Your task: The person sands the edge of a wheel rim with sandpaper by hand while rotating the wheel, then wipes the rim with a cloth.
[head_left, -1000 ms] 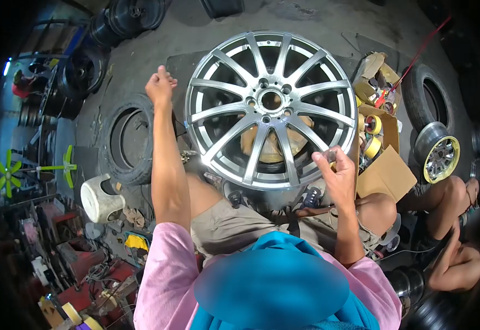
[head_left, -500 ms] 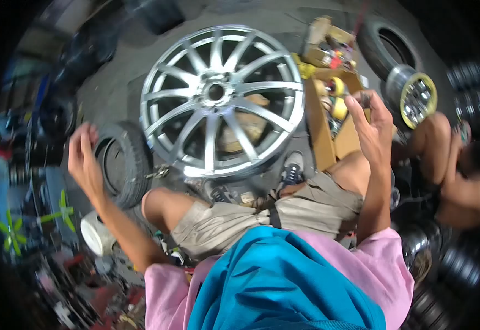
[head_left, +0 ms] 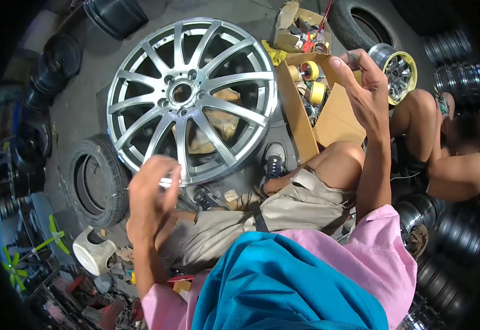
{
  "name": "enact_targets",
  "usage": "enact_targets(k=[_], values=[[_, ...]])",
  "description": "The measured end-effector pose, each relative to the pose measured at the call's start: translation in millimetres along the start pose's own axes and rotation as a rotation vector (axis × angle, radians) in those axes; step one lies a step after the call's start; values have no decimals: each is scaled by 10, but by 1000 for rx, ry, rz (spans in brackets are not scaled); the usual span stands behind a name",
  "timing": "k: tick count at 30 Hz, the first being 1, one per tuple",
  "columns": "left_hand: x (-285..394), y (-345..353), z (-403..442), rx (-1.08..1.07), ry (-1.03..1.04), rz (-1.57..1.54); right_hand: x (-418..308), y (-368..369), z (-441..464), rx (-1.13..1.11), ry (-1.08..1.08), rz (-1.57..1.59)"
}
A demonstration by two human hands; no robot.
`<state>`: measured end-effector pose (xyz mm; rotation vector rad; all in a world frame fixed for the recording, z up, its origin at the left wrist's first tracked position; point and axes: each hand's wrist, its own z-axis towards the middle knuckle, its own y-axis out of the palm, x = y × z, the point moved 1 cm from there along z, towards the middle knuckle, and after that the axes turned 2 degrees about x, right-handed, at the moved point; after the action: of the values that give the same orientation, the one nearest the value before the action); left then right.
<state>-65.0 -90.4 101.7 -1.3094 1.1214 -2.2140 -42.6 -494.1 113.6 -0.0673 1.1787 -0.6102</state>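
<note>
Wheel/rim workshop, by the look of it. Big silver rim [head_left: 207, 86] up front, bare tyre [head_left: 114, 179] near it on a dull grey floor [head_left: 83, 107], yellow-lipped rim [head_left: 407, 63] right, black rims [head_left: 460, 231] piled at the edge. Open cardboard box [head_left: 295, 113] with yellow tape rolls [head_left: 317, 92]. Metal clutter [head_left: 108, 314] lower left.

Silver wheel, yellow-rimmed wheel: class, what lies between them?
In the head view, a cardboard box holding yellow rolls, and the right hand.
</note>
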Motion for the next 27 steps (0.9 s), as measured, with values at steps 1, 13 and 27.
enact_targets(k=[1, 13, 27], values=[[-59, 98, 101, -2, -23, -14, -2, 110, 48, -47, 55, 29], [-526, 163, -181, -194, -242, -192, 640, 343, -99, -255, 388, -215], [130, 355, -310, 36, -34, -177, 256, -221, -697, -59, 53, -175]])
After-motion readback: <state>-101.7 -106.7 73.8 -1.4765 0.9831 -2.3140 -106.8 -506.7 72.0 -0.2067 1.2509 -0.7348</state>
